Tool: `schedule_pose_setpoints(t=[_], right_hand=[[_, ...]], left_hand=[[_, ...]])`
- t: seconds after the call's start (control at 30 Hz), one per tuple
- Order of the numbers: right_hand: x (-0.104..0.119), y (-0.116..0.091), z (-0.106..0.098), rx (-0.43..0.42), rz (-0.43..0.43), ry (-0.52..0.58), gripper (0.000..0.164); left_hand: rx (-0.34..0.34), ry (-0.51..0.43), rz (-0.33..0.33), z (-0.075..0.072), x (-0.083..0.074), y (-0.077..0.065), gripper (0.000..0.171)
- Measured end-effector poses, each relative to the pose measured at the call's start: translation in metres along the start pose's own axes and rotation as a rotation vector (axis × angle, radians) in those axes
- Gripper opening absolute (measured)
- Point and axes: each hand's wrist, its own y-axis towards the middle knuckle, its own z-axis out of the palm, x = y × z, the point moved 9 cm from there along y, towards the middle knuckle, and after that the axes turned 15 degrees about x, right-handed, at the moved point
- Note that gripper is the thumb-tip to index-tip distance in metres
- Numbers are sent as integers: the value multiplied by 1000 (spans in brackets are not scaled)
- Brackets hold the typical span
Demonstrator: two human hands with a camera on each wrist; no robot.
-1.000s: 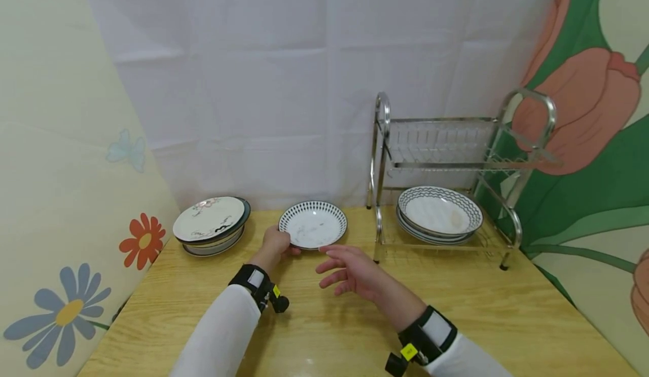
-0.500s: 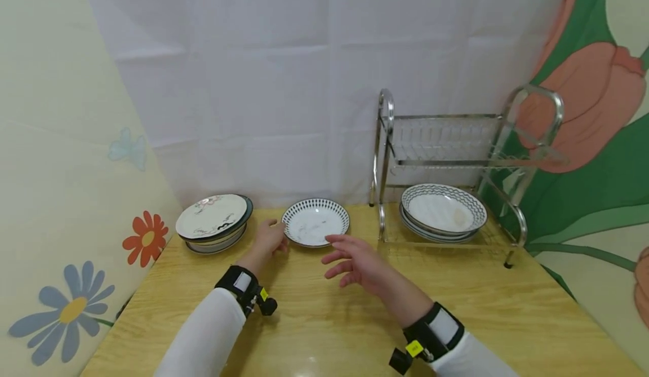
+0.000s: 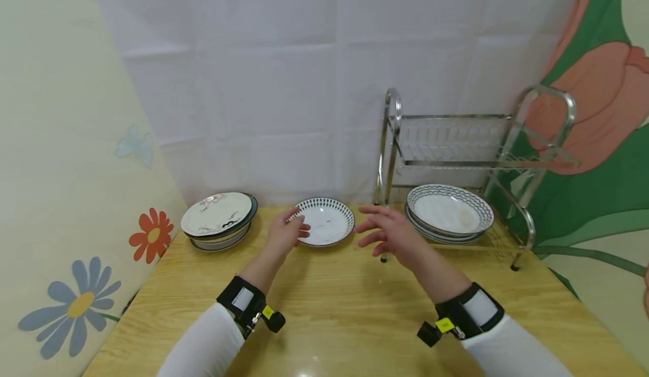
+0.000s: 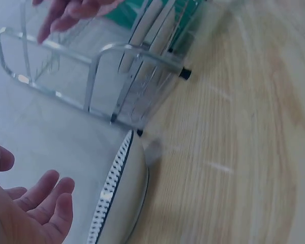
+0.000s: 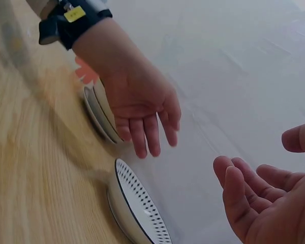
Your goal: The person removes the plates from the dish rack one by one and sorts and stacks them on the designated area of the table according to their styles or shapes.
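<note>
A deep white plate (image 3: 328, 226) with a black patterned rim lies on the wooden table near the cloth backdrop. In the left wrist view, a second rim shows beneath the plate (image 4: 126, 195). My left hand (image 3: 283, 235) is raised over the plate's left edge, fingers loosely bent and holding nothing. To the plate's right, just in front of the rack, hovers my right hand (image 3: 392, 236), its fingers spread and nothing in its grasp. The right wrist view has the left hand (image 5: 140, 99) above the plate (image 5: 134, 203), with air between them.
At the left stands a stack of plates (image 3: 217, 214), topped by one with a floral drawing. A two-tier metal dish rack (image 3: 453, 164) stands at the right. Its lower level holds several stacked plates, the top one (image 3: 448, 211) having a wavy dark rim.
My left hand let go of the plate's left edge, drew back, then rose and opened over that edge. My right hand moved right and slightly up, away from the plate.
</note>
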Motion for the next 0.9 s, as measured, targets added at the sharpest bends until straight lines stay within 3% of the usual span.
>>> schedule_pose_setpoints(t=[0.23, 0.33, 0.7, 0.9], right_hand=[[6, -7, -50, -87, 29, -139, 50], [7, -8, -74, -121, 40, -208, 52], [11, -21, -175, -269, 140, -415, 67], [4, -41, -238, -457, 158, -457, 66]], left_hand=[[17, -37, 136, 32, -17, -13, 51], [50, -85, 156, 48, -19, -19, 52], [256, -296, 91, 122, -23, -44, 55], [329, -330, 80, 154, -23, -51, 57]])
